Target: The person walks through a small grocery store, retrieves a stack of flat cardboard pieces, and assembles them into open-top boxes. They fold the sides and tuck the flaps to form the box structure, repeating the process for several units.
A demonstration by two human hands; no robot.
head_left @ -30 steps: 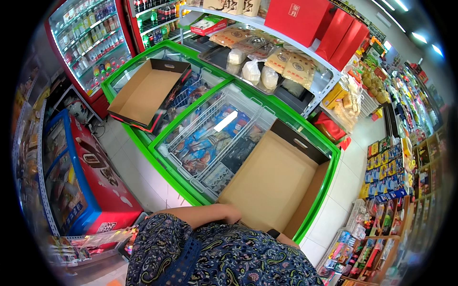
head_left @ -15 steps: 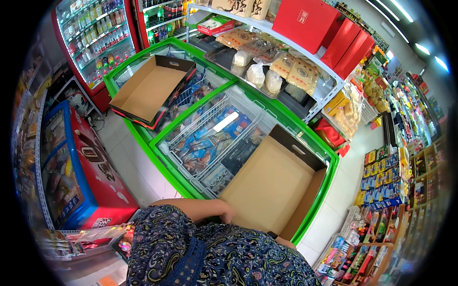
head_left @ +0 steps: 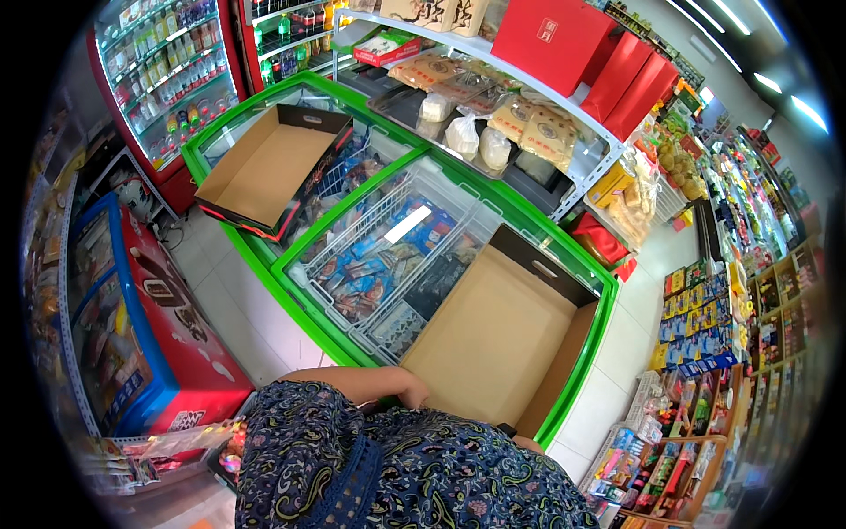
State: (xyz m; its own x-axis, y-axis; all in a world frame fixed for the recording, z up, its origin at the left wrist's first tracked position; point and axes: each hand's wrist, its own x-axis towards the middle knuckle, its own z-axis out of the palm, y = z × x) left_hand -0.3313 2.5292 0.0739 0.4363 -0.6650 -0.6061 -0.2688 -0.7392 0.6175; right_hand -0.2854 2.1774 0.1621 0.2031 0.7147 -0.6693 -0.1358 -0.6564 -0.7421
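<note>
Head view looks steeply down at a large open cardboard box (head_left: pixel 493 339) lying flat on the near right end of a green-rimmed chest freezer (head_left: pixel 291 291); its brown floor is bare and its dark-edged flaps stand up at the far and right sides. A bare forearm (head_left: pixel 366 385) crosses the picture just in front of the box's near edge, coming from the left and bending toward the box's near corner. Both hands are out of sight behind a blue patterned garment (head_left: pixel 388 472) that fills the lower middle, so I cannot tell whether they are spread, closed or holding anything.

Beside the box to the left, under the freezer's sliding glass lid (head_left: pixel 397 238), wire baskets hold blue and dark packets of frozen goods. Further along the same freezer, well apart from the first, a second open cardboard box (head_left: pixel 269 167) rests tilted on the rim (its red and black outer side shows at the near edge). Behind the freezer a white metal shelf (head_left: pixel 573 167) carries bagged flat breads and clear bags of pale food, with red gift boxes (head_left: pixel 586 53) stacked above. A glass-door drinks cooler (head_left: pixel 167 70) stands at the upper left. A red and blue ice-cream chest (head_left: pixel 132 326) sits to the left across a strip of white floor tiles (head_left: pixel 238 309). Racks of small colourful packets (head_left: pixel 705 326) line the aisle on the right.
</note>
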